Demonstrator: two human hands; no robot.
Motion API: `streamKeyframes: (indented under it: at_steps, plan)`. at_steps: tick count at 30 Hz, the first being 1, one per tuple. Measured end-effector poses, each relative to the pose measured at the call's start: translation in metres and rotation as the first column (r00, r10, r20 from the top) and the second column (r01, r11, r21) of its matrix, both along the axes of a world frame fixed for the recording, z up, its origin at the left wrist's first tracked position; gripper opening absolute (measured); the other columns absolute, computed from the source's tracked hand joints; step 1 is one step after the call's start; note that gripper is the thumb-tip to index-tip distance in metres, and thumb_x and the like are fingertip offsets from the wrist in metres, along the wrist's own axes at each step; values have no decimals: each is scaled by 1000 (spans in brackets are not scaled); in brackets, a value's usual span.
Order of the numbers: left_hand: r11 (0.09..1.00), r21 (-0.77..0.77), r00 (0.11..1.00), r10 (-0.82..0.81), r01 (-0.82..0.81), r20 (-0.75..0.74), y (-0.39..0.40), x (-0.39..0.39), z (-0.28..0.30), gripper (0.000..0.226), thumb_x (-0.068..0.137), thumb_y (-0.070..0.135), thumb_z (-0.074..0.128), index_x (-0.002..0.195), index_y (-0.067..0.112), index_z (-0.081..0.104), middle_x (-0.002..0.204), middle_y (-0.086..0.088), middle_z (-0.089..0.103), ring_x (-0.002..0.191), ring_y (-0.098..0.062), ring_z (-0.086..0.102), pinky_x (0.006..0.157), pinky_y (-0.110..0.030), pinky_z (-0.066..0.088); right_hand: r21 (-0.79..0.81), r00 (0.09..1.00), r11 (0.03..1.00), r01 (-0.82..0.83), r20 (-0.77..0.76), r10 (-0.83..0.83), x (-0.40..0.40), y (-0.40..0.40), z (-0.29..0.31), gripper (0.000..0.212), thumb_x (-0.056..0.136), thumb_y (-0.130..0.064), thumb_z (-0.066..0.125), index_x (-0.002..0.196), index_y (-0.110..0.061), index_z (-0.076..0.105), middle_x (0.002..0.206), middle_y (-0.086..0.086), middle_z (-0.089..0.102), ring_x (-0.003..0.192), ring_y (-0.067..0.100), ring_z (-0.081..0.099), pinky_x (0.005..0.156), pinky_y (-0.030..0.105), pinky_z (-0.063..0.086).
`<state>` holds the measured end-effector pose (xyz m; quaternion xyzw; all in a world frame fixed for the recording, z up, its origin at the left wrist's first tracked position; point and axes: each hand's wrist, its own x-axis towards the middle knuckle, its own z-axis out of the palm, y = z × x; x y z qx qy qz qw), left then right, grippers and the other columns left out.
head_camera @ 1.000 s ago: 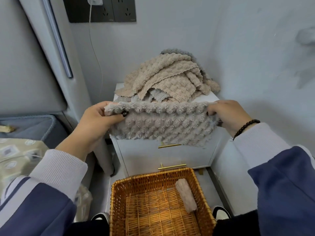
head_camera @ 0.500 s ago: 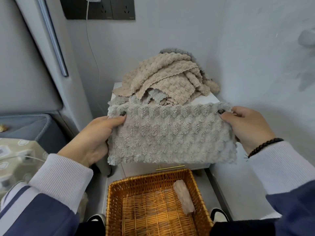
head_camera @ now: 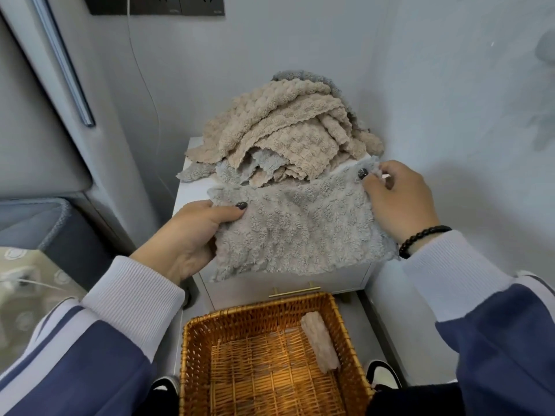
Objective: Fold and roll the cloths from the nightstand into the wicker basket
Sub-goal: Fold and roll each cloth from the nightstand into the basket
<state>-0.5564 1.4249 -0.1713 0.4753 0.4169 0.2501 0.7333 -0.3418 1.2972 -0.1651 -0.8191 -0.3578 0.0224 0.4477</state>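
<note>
A grey fluffy cloth [head_camera: 297, 232] is spread over the front of the white nightstand [head_camera: 192, 193], its lower edge hanging past the drawer front. My left hand [head_camera: 192, 235] pinches its left edge, thumb on top. My right hand [head_camera: 396, 202] pinches its upper right corner, held higher and farther back. Behind it lies a heap of beige and grey cloths [head_camera: 285, 136]. On the floor below stands the wicker basket [head_camera: 192, 349], with one rolled pale cloth [head_camera: 319, 340] along its right side.
Walls close in behind and to the right of the nightstand. A padded headboard and a bed [head_camera: 33, 265] lie to the left. A white cable [head_camera: 141, 73] hangs from the wall socket. My shoe tips [head_camera: 381, 373] flank the basket.
The grey cloth, held up stretched between both hands, has come down onto the nightstand's front. My right hand moved back and up with its corner; my left hand lowered.
</note>
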Motion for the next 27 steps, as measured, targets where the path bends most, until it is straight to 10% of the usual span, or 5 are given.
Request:
streamKeyframes:
  at_steps: [8, 27]
  plan:
    - [1000, -1, 992, -23, 24, 120, -21, 11, -6, 17, 97, 9, 50, 104, 2, 64, 92, -12, 73, 76, -21, 69, 66, -31, 58, 11, 971, 972, -235, -37, 235, -46, -2, -7, 15, 91, -20, 57, 100, -29, 50, 80, -9, 54, 62, 3, 48, 49, 4, 36]
    - [984, 78, 975, -171, 161, 144, -31, -15, -17, 39, 101, 27, 38, 122, 3, 60, 115, -22, 67, 110, -36, 63, 97, -47, 49, 188, 773, 819, -543, -270, 574, -106, 8, -23, 49, 84, -2, 56, 123, -31, 48, 92, -7, 64, 78, 14, 67, 70, 32, 56]
